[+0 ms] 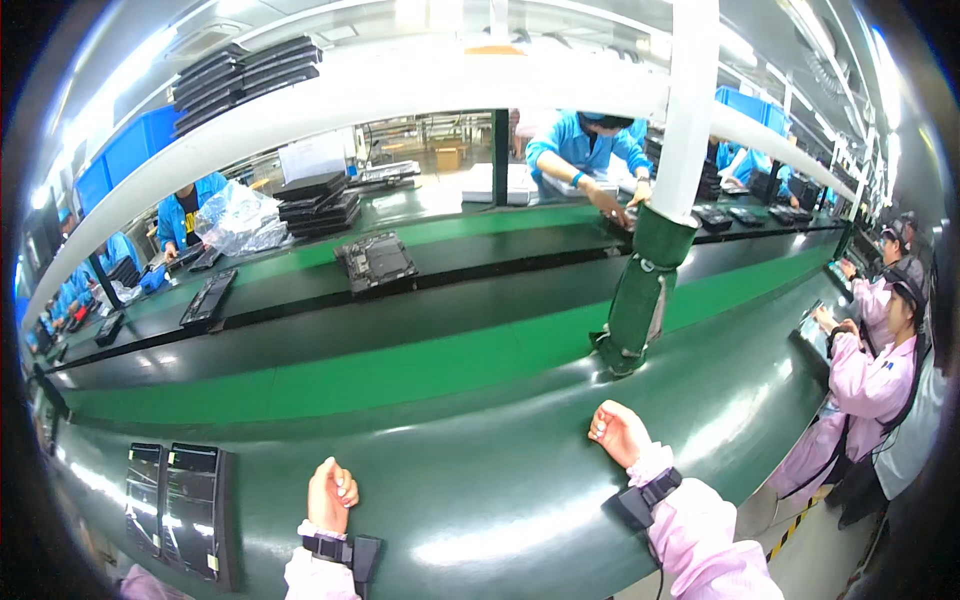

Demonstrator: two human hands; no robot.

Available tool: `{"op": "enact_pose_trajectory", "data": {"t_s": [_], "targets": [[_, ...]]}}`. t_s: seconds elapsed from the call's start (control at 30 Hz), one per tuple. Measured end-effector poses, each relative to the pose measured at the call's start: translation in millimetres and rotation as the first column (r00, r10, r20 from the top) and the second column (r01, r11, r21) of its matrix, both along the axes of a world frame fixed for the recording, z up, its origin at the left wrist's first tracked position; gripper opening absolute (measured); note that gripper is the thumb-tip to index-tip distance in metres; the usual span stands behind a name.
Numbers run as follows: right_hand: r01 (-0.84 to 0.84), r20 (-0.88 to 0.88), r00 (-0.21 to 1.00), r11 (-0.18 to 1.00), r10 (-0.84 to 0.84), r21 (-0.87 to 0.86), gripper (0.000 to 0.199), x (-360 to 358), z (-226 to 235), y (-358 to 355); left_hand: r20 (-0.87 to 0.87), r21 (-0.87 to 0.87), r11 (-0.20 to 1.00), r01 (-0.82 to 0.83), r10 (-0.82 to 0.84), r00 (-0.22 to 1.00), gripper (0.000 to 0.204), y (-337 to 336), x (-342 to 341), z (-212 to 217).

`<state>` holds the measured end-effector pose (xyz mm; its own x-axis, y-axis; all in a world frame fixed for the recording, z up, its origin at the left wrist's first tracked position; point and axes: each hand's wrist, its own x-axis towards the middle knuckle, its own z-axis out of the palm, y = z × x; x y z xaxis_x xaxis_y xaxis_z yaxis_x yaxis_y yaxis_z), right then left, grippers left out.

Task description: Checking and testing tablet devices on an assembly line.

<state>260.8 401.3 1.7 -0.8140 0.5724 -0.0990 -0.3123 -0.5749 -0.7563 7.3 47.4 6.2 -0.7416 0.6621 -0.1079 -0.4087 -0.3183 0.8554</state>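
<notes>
My left hand rests over the dark green bench top, its fingers curled in and nothing visible in them. Farther right and a little farther from me, my right hand is also curled loosely, with no object showing in it. Each wrist carries a strapped black device. To the left of my left hand lie two black, glossy flat panels, side by side in a dark tray or frame, with small pale tabs at their edges. Neither hand touches them.
Beyond the bench, a conveyor carries an opened laptop-like chassis and a dark slim unit. A white post with a green wrapped base rises ahead of my right hand. Co-workers in blue work opposite; others in pink sit at right.
</notes>
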Motion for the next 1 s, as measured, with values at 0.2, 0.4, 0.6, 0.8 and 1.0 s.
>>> {"op": "enact_pose_trajectory", "data": {"t_s": [0.2, 0.4, 0.6, 0.8, 1.0], "targets": [[-0.016, -0.032, 0.999, 1.000, 0.016, -0.009, 0.020, 6.8, 6.2, -8.4, 0.041, -0.036, 0.999, 0.016, -0.015, 0.999, 0.031, 0.1, -0.5, -1.8], [-0.039, -0.073, 0.997, 0.999, 0.039, 0.000, 0.007, 4.2, 8.7, -9.5, 0.001, -0.031, 1.000, 0.000, 0.000, 1.000, 0.023, 4.4, 3.4, 1.5], [-0.047, -0.073, 0.997, 0.996, 0.041, -0.075, 0.006, 2.7, 5.9, -5.8, 0.030, 0.001, 1.000, 0.013, -0.013, 0.999, 0.023, 6.7, 5.9, 3.2], [-0.022, -0.055, 0.998, 0.999, 0.020, -0.040, 0.007, 2.4, 5.4, -8.0, 0.042, 0.004, 1.000, -0.010, 0.010, 0.999, 0.022, 5.7, 5.8, 1.9], [-0.042, -0.092, 0.995, 0.998, 0.036, -0.054, 0.010, -1.0, 5.5, -10.3, 0.102, -0.023, 1.000, 0.003, 0.000, 0.995, 0.018, 2.9, 5.6, 0.0]]}}
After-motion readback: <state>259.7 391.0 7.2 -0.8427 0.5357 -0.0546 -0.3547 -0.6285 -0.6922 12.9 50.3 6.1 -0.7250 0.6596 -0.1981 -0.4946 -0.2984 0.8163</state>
